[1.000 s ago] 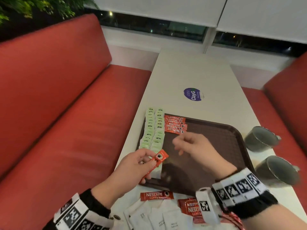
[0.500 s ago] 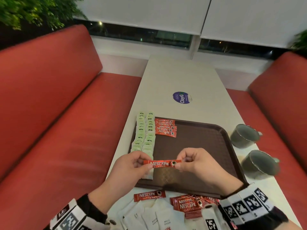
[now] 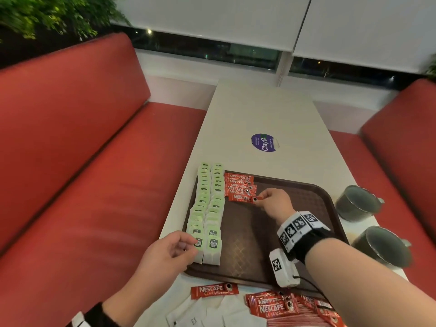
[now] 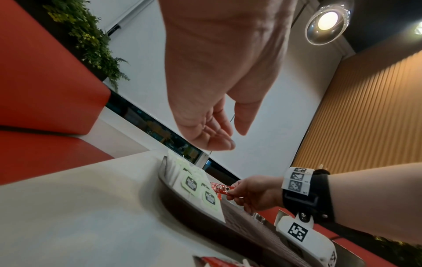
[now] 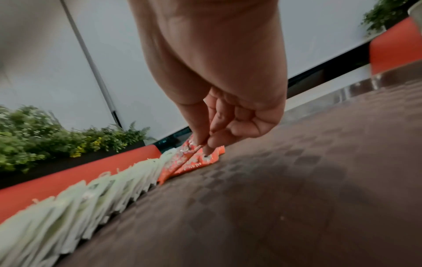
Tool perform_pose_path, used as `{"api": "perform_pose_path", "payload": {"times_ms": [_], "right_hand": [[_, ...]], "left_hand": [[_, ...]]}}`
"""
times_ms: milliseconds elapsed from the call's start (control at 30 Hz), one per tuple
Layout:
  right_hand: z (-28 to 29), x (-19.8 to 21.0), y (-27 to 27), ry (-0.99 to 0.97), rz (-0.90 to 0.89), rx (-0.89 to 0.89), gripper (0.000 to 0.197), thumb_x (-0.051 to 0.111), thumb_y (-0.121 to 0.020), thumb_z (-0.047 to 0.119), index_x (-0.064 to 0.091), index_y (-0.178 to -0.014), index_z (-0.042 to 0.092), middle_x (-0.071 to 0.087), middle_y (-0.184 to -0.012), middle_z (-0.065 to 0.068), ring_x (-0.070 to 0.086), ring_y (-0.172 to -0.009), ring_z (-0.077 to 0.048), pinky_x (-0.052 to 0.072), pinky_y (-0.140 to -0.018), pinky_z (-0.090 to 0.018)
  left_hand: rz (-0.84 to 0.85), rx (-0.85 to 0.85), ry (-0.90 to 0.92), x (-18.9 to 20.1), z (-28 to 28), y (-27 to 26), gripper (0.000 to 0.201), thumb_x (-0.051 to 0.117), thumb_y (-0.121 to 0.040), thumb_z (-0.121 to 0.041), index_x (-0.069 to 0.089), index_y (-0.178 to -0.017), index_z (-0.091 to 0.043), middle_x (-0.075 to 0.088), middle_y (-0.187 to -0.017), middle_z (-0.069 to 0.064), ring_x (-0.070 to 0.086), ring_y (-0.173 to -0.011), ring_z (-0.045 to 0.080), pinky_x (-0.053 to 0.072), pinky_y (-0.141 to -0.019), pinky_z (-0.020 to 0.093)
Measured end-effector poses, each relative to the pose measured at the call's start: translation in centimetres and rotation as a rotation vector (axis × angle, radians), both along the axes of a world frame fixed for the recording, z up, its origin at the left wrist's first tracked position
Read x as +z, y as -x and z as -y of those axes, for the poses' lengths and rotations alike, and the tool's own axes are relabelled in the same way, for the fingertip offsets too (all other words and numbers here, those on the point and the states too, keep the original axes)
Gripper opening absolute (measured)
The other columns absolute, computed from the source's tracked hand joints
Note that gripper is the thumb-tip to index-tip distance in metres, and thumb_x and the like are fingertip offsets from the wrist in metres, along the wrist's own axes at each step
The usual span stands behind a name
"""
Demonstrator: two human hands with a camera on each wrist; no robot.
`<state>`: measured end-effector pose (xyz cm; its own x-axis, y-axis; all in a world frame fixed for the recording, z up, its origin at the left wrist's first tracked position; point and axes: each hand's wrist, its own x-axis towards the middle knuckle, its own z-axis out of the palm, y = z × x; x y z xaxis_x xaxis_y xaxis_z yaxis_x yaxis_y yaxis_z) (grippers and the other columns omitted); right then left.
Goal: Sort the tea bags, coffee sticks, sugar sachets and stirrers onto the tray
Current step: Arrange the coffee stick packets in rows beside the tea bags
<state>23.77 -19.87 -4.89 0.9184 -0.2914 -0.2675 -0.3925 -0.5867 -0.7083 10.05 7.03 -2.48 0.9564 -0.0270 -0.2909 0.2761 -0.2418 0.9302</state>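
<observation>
Brown plastic tray (image 3: 304, 192) with a woven-textured floor, set on pale tabletop (image 3: 259, 109). Along its left side, two overlapping rows of green-and-white tea bags (image 3: 207, 208), running from far edge to near edge. Just right of their far end, short stack of red Nescafé coffee sticks (image 3: 238, 182), fanned and overlapping. Right hand (image 3: 274, 204) over the tray's far half, thumb and forefinger pinching the right end of one red coffee stick (image 3: 243, 198), held flat at the near edge of that stack, touching or just above it; cannot tell which. Remaining fingers curled under. Left hand (image 3: 168, 253) at the tray's near left corner, fingers loosely bent, grasping nothing, fingertips (image 3: 188, 244) just beside the nearest tea bags. Off the tray, near edge of table: single red coffee stick (image 3: 214, 291), heap of more red sticks (image 3: 273, 308) to its right, white paper sugar sachets (image 3: 212, 315) scattered between. Two dark grey cups (image 3: 358, 204) right of the tray. Round purple sticker (image 3: 264, 142) further up the table. Red upholstered benches (image 3: 94, 161) on both sides.
</observation>
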Motion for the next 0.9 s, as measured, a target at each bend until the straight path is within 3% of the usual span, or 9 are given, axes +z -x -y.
{"api": "perform_pose_path", "payload": {"times_ms": [167, 333, 467, 633, 733, 800, 900], "right_hand": [[-0.8, -1.3, -1.7, 0.033, -0.044, 0.017, 0.023, 0.075, -0.079, 0.013, 0.056, -0.066, 0.017, 0.064, -0.071, -0.003, 0.06, -0.072, -0.019, 0.05, -0.075, -0.034], [-1.3, -1.2, -2.5, 0.208, -0.072, 0.075, 0.028, 0.071, -0.084, 0.022, 0.05, -0.065, 0.019, 0.061, -0.086, -0.002, 0.056, -0.083, -0.018, 0.04, -0.074, -0.026], [-1.4, -1.5, -2.8, 0.237, -0.055, 0.055, 0.016, 0.071, -0.084, 0.022, 0.057, -0.086, 0.015, 0.059, -0.095, -0.001, 0.058, -0.094, -0.02, 0.043, -0.083, -0.029], [-1.3, -2.0, -2.9, 0.231, -0.005, 0.007, 0.022, 0.072, -0.084, 0.02, 0.054, -0.093, 0.013, 0.056, -0.092, -0.001, 0.052, -0.084, -0.016, 0.038, -0.073, -0.026], [-1.3, -2.2, -3.1, 0.191, -0.003, -0.034, 0.023, 0.074, -0.082, 0.018, 0.052, -0.089, 0.013, 0.06, -0.089, -0.003, 0.057, -0.082, -0.018, 0.043, -0.072, -0.029], [-1.2, -2.3, -3.4, 0.146, 0.008, -0.06, 0.028, 0.076, -0.078, 0.017, 0.049, -0.079, 0.017, 0.067, -0.088, -0.007, 0.065, -0.083, -0.024, 0.052, -0.077, -0.035], [-0.4, -2.8, -3.5, 0.084, 0.025, -0.08, 0.032, 0.078, -0.073, 0.015, 0.046, -0.072, 0.02, 0.069, -0.084, -0.012, 0.068, -0.082, -0.028, 0.056, -0.082, -0.045]], "left_hand": [[-0.019, 0.04, -0.016, -0.8, -1.1, 0.2, 0.016, 0.071, -0.081, -0.005, 0.07, -0.082, -0.021, 0.07, -0.078, 0.003, 0.062, -0.068, 0.014, 0.052, -0.067, 0.032], [-0.023, 0.046, -0.005, -1.2, -1.5, 0.5, 0.017, 0.069, -0.081, -0.001, 0.07, -0.082, -0.018, 0.069, -0.074, 0.0, 0.059, -0.064, 0.012, 0.05, -0.06, 0.025], [-0.015, 0.043, -0.013, -1.4, -1.6, 0.5, 0.014, 0.07, -0.081, -0.003, 0.07, -0.083, -0.017, 0.069, -0.072, -0.005, 0.06, -0.064, 0.013, 0.05, -0.059, 0.024], [-0.012, 0.051, -0.004, -1.7, -1.5, 0.6, 0.013, 0.07, -0.082, -0.002, 0.07, -0.083, -0.015, 0.067, -0.068, -0.007, 0.059, -0.064, 0.014, 0.049, -0.056, 0.02], [-0.017, 0.045, -0.016, -1.6, -1.4, 0.6, 0.014, 0.07, -0.082, -0.003, 0.069, -0.084, -0.017, 0.067, -0.068, -0.008, 0.06, -0.065, 0.014, 0.049, -0.056, 0.019], [-0.009, 0.044, -0.016, -1.2, -1.4, 0.6, 0.014, 0.07, -0.082, -0.004, 0.07, -0.084, -0.018, 0.068, -0.069, -0.006, 0.061, -0.067, 0.014, 0.049, -0.056, 0.019], [0.007, 0.031, -0.045, -1.0, -1.5, 0.8, 0.014, 0.07, -0.083, -0.006, 0.069, -0.085, -0.02, 0.068, -0.075, 0.0, 0.062, -0.069, 0.012, 0.05, -0.058, 0.02]]}}
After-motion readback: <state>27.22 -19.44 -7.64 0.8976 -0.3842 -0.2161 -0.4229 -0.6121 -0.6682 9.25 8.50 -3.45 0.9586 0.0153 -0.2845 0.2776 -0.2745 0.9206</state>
